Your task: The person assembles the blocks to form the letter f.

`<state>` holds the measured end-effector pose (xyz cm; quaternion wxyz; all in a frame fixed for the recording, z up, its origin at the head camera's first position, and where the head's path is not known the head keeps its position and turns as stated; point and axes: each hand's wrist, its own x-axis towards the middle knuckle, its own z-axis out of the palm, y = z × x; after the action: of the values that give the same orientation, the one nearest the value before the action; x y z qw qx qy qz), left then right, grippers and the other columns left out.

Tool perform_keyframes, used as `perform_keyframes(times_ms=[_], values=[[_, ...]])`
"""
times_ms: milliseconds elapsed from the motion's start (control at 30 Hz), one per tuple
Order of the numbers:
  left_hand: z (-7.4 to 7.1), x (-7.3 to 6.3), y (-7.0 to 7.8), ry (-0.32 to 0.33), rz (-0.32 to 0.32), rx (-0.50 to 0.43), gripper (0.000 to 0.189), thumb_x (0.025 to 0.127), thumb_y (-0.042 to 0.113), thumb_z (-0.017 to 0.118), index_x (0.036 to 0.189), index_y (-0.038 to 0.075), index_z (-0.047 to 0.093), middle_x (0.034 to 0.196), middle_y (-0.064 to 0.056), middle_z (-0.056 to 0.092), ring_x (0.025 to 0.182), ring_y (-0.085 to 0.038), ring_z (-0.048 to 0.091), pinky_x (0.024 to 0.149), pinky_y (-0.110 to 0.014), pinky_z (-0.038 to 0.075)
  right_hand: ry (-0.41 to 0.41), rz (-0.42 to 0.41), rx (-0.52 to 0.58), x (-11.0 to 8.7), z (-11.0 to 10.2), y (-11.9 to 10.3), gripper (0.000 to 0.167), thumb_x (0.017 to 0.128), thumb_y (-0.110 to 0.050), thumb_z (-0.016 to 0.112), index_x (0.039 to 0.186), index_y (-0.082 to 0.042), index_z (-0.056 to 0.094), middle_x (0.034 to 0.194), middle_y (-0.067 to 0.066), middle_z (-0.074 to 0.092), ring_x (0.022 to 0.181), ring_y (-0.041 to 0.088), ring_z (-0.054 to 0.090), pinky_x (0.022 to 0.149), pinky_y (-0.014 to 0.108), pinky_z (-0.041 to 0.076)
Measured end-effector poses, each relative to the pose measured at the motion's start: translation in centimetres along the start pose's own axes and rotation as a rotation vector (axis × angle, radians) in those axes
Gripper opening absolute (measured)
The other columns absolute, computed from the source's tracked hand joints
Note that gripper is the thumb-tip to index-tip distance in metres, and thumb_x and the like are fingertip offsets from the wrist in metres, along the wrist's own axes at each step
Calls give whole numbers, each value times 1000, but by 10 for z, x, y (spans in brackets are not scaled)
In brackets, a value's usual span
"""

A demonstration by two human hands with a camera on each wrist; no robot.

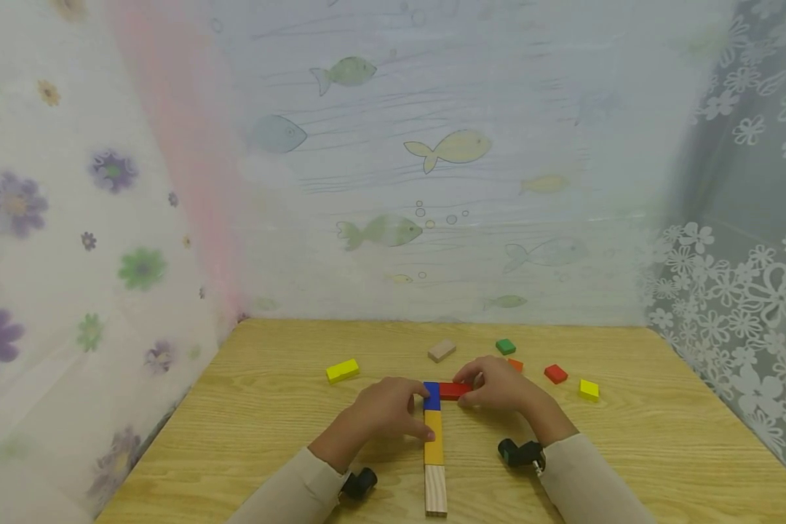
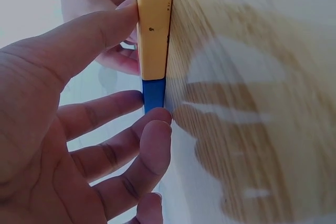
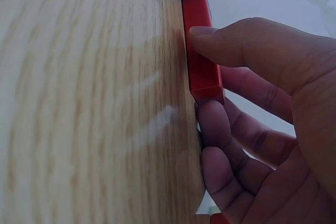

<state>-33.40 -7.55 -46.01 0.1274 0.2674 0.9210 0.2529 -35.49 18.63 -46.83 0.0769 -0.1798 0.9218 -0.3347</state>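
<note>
One red block: we see right hand pinch it against blue block; left hand, spread, likely braces alignment.

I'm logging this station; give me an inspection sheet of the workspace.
Surface: woodgrain table.
Job's things: blue block, orange block and bare block in a row; long red block against the blue one.
Clutter: long yellow block, tan block, green block, small red block, short yellow block, partly hidden orange piece.
Grips: left hand touches blue and orange blocks; right hand holds long red block.
Cables: nothing seen.
Surroundings: fish-print sheet behind, flower-print sheets beside.
</note>
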Motion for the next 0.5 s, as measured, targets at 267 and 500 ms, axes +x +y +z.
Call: perform_keyframes(times_ms=[267, 500], values=[[3, 3, -4, -1, 19, -3, 67, 75, 51, 90, 132, 21, 68, 80, 8, 62, 63, -11, 55, 55, -28, 45, -2, 2, -2, 2, 1, 3, 31, 84, -20, 87, 113, -14, 78, 103, -1, 74, 81, 16, 64, 70, 34, 55], [2, 2, -6, 1, 26, -10, 67, 76, 51, 89, 132, 22, 68, 80, 9, 62, 65, -10, 56, 56, -28, 46, -4, 8, 0, 4, 2, 5, 32, 84, -22, 87, 114, -14, 78, 104, -1, 74, 83, 16, 64, 72, 34, 55]])
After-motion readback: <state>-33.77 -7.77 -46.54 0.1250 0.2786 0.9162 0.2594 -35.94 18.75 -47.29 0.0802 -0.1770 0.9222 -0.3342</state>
